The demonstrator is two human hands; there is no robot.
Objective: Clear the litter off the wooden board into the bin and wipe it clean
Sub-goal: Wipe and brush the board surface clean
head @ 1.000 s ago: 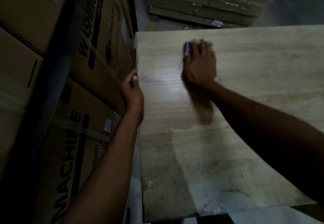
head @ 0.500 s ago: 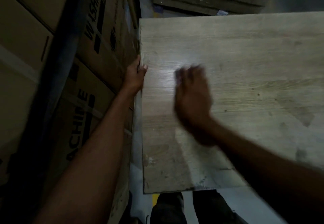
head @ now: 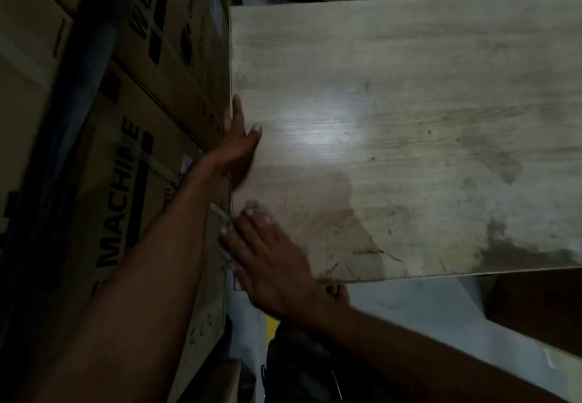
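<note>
Wooden board (head: 393,119) abuts cardboard boxes (head: 132,138); left fingers (head: 241,125) clasp its edge, right fingers' (head: 248,229) grip unclear

So the wooden board (head: 393,125) is a big pale slab with grey-brown grain, lying flat and filling most of my view, left edge right up by the stacked boxes. There's a bright shiny patch near the middle-left. It's got darker smudgy stains toward the right side and the near right corner, plus a few thin dark scratch-like marks near the front edge. No loose litter that I can make out.
</note>
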